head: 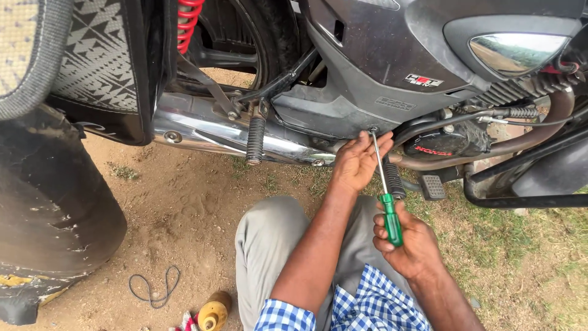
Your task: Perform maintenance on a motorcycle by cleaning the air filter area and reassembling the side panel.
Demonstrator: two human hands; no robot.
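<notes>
My right hand [411,244] grips the green handle of a long screwdriver [386,195]. Its metal shaft runs up and left to the lower edge of a black side panel [367,67] on a motorcycle. My left hand [356,163] rests against the shaft near its tip, fingers curled around it just under the panel. Both arms wear blue-and-white checked sleeves, and my grey-trousered knee [272,236] is bent below them.
A chrome exhaust pipe [202,130] and a rubber footpeg [255,140] lie left of my hands. A brake pedal [432,186] and black guard bar [520,199] sit right. A dark tyre [49,208], a loop of cable [154,288] and a small yellow bottle [213,311] lie on dirt.
</notes>
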